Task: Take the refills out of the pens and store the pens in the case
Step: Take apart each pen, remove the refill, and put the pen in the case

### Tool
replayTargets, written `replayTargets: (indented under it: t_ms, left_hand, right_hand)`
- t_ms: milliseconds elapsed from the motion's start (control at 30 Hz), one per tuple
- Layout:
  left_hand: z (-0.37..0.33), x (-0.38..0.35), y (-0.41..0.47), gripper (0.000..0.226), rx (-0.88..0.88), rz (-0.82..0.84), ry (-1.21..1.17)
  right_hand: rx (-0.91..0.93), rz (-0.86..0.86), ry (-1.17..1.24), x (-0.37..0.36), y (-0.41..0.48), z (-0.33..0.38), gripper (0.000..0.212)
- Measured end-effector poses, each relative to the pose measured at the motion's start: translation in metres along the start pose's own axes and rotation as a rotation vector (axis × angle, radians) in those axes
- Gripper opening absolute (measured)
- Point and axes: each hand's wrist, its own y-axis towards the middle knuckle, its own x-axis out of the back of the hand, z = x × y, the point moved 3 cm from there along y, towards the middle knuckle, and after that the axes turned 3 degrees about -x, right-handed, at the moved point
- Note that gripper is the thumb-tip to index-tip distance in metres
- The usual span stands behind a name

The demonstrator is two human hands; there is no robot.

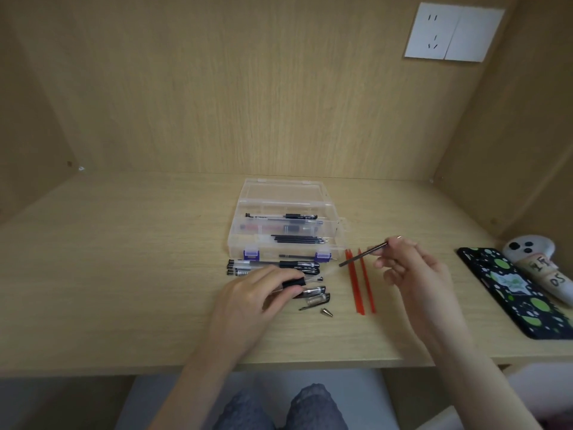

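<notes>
Wooden desk [124,274] — left hand [248,299] half-hides its pen [293,283], right hand [412,268] pinches refill [362,254].

Single head cam, wide-angle, pitched forward-down over desk [124,274]; left hand [248,299], right hand [412,274] at close range centre-frame, back panel [248,88] ahead, knees [313,405] at bottom.

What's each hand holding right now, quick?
Left hand: gripping a clear-barrelled pen with black grip.
Right hand: pinching a thin dark pen refill.
</notes>
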Motion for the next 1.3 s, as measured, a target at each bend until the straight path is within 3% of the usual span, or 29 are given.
replayTargets:
  t_ms: [133,333,533,1000,1300]
  left_hand:
    - [0.0,0.0,-0.001,0.026,-0.003,-0.002,0.014]
    - [-0.002,0.001,0.001,0.026,-0.002,-0.001,0.013]
    - [-0.004,0.001,0.002,0.028,0.0,0.005,0.013]
    - [-0.001,0.001,0.0,0.028,0.033,0.011,0.001]
    - [0.001,0.0,-0.001,0.029,0.057,-0.007,0.0]
  right_hand:
    - [-0.071,-0.038,-0.08,0.012,0.024,0.004,0.015]
    - [-0.063,-0.08,-0.609,0.014,0.05,-0.007,0.013]
    - [-0.012,-0.083,-0.877,0.007,0.06,-0.025,0.014]
    - [0.032,-0.024,-0.631,0.015,0.054,-0.031,0.009]
    - [0.171,-0.007,-0.567,0.002,0.057,-0.018,0.009]
